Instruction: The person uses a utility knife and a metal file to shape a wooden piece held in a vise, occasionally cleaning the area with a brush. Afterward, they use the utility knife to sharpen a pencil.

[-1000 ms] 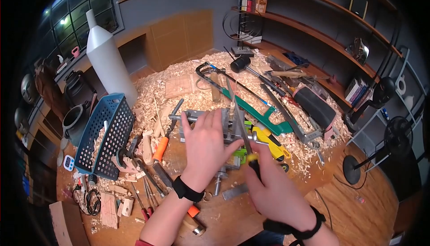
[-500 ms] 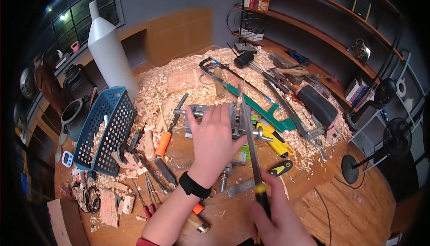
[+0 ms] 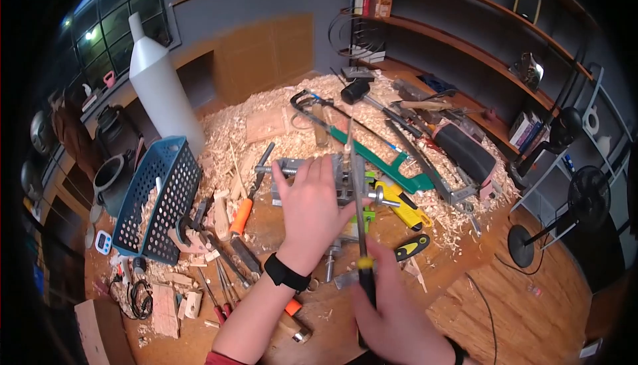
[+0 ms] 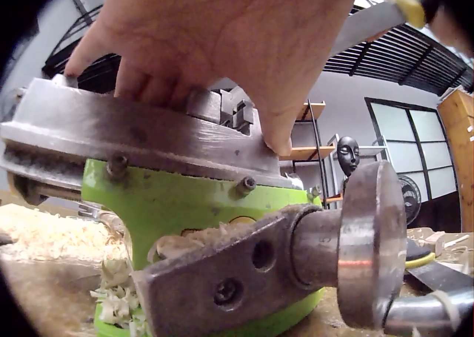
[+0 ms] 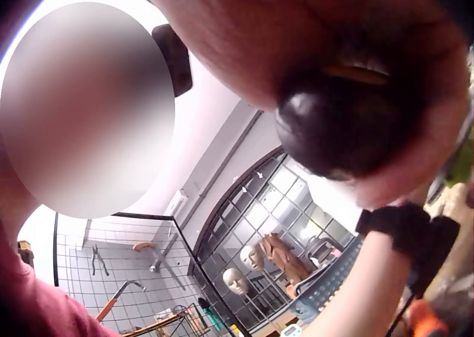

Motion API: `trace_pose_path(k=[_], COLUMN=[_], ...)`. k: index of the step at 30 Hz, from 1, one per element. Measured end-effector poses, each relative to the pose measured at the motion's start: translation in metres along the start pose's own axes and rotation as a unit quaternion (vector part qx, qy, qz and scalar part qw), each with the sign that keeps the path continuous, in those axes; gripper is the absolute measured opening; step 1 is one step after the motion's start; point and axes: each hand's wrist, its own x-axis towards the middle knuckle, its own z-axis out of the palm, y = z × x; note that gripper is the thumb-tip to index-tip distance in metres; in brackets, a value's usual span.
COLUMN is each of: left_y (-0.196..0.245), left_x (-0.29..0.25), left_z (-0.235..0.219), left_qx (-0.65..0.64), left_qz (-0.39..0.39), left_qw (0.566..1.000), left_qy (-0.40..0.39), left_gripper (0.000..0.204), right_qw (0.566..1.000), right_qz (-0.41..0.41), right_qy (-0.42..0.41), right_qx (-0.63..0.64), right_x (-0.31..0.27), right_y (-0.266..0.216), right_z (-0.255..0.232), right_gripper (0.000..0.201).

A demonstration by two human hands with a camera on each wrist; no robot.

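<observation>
My left hand (image 3: 310,209) lies over the grey and green bench vise (image 4: 148,133), fingers spread and pressing on its top. In the left wrist view the fingertips and thumb rest along the metal jaw block. With my right hand (image 3: 402,308) I grip the black and yellow handle of a long metal file (image 3: 359,222). The file points away from me, its blade running just right of my left thumb and across the vise. A slim pale wooden piece (image 3: 346,155) stands at the vise beside the blade. The handle's rounded black end (image 5: 329,133) shows in the right wrist view.
Wood shavings (image 3: 226,122) cover the back of the table. Right of the vise lie a green-handled saw (image 3: 379,159), yellow cutter (image 3: 409,212) and black-yellow tool (image 3: 412,248). To the left are an orange-handled tool (image 3: 242,217), loose wood and a blue basket (image 3: 183,199).
My right hand drew the file back toward me and to the right, then moved it slightly forward and left again. My left hand has stayed on the vise.
</observation>
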Motion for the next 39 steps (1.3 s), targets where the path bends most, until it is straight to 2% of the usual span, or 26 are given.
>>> trace_pose_path(k=[1, 2, 3, 5, 6, 8, 11, 13, 14, 15, 17, 18, 21, 27, 29, 30, 35, 37, 38, 39], left_y=[-0.002, -0.003, -0.002, -0.001, 0.0, 0.001, -0.003, -0.011, -0.008, -0.012, -0.022, -0.02, -0.027, -0.03, -0.031, -0.034, -0.041, -0.049, -0.054, -0.053], left_x=[-0.001, 0.0, 0.0, 0.0, 0.0, 0.001, 0.001, -0.002, -0.002, -0.004, -0.009, -0.011, -0.022, -0.048, -0.058, -0.063, -0.075, -0.075, -0.074, -0.073], left_z=[0.003, 0.005, 0.004, 0.001, -0.005, -0.015, -0.037, -0.048, -0.061, -0.066, -0.075, -0.079, -0.087, -0.094, -0.098, -0.096, -0.096, -0.093, -0.096, -0.095], left_qx=[0.001, 0.002, 0.002, 0.017, 0.001, -0.007, -0.028, -0.033, -0.044, -0.044, -0.108, -0.115, -0.107, -0.089, -0.083, -0.098, -0.102, -0.076, -0.064, -0.058], left_qz=[0.004, 0.006, 0.012, 0.008, -0.01, 0.0, 0.015, 0.042, 0.049, 0.05, 0.049, 0.041, 0.025, 0.015, 0.001, -0.009, -0.034, -0.055, -0.088, -0.099], left_qw=[1.0, 1.0, 0.999, 0.999, 1.0, 1.0, 0.999, 0.998, 0.998, 0.998, 0.993, 0.992, 0.994, 0.995, 0.995, 0.994, 0.993, 0.994, 0.988, 0.988], left_qy=[0.011, 0.025, 0.039, 0.026, -0.02, -0.01, -0.025, -0.025, -0.001, -0.001, -0.024, -0.004, -0.022, -0.034, -0.05, -0.049, -0.055, -0.052, -0.107, -0.099], left_gripper=[0.085, 0.084, 0.084, 0.088, 0.092, 0.092, 0.086, 0.078, 0.059, 0.059, 0.039, 0.02, 0.015, 0.016, 0.016, 0.019, 0.024, 0.029, 0.023, 0.023], right_qw=[0.999, 0.997, 0.994, 0.987, 0.981, 0.973, 0.993, 0.977, 0.964, 0.964, 0.936, 0.921, 0.904, 0.883, 0.896, 0.897, 0.854, 0.854, 0.856, 0.855], right_qz=[0.012, -0.034, -0.012, -0.035, -0.051, -0.057, -0.022, -0.115, -0.128, -0.128, -0.096, -0.112, -0.16, -0.2, -0.144, -0.149, -0.193, -0.206, -0.215, -0.228], right_qy=[0.005, 0.041, 0.031, 0.06, 0.076, 0.088, 0.089, 0.139, 0.159, 0.16, 0.147, 0.157, 0.185, 0.234, 0.211, 0.208, 0.235, 0.242, 0.247, 0.239], right_qx=[0.039, 0.059, 0.104, 0.144, 0.17, 0.204, 0.07, -0.116, -0.169, -0.168, -0.304, -0.339, -0.352, -0.354, -0.363, -0.362, -0.421, -0.412, -0.4, -0.401], right_x=[0.009, 0.03, 0.047, 0.073, 0.074, 0.066, 0.041, 0.037, 0.03, 0.026, 0.018, 0.021, 0.036, 0.054, 0.058, 0.059, 0.05, 0.035, 0.029, 0.028], right_y=[-0.004, 0.019, 0.017, 0.027, 0.026, 0.028, 0.047, 0.095, 0.103, 0.108, 0.115, 0.13, 0.163, 0.168, 0.164, 0.163, 0.159, 0.135, 0.123, 0.114], right_z=[-0.005, -0.007, -0.019, -0.035, -0.045, -0.074, -0.131, -0.163, -0.17, -0.171, -0.174, -0.175, -0.168, -0.142, -0.135, -0.134, -0.136, -0.135, -0.133, -0.126], right_gripper=[0.063, 0.059, 0.056, 0.054, 0.054, 0.055, 0.054, 0.051, 0.051, 0.051, 0.053, 0.053, 0.053, 0.051, 0.049, 0.049, 0.049, 0.047, 0.046, 0.046])
